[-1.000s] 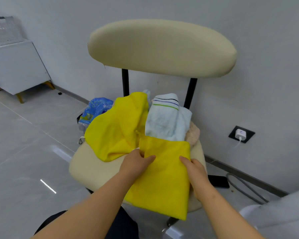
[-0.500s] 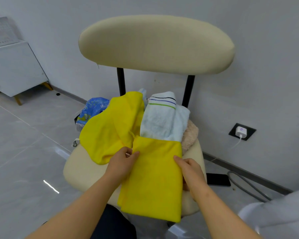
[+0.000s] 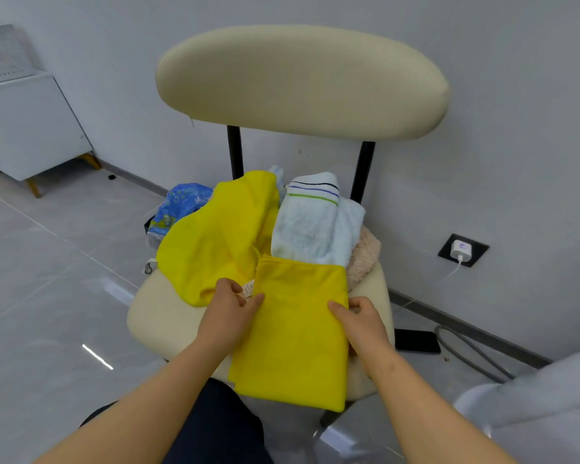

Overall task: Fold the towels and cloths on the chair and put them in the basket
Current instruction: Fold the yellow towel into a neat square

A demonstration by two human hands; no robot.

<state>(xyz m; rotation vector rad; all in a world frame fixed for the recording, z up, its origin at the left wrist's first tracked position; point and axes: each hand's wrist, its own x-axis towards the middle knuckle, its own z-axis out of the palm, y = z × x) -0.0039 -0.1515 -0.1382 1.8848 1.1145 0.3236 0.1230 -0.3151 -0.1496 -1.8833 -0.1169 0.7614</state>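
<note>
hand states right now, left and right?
Left hand: pinches the left edge of the folded yellow cloth.
Right hand: grips its right edge.

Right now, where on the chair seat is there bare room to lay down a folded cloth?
Mainly the seat is bare at its front-left corner, bordered by the crumpled yellow cloth and the left hand. The back is crowded: striped towel and beige cloth. The folded yellow cloth covers the front right.

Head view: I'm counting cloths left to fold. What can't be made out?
Head view:
- Beige cloth: mostly hidden behind the folded yellow cloth and striped towel.
- White tag beside the left hand: too small to read.
- Pale cloth tip: rest hidden behind the crumpled yellow cloth.
</note>
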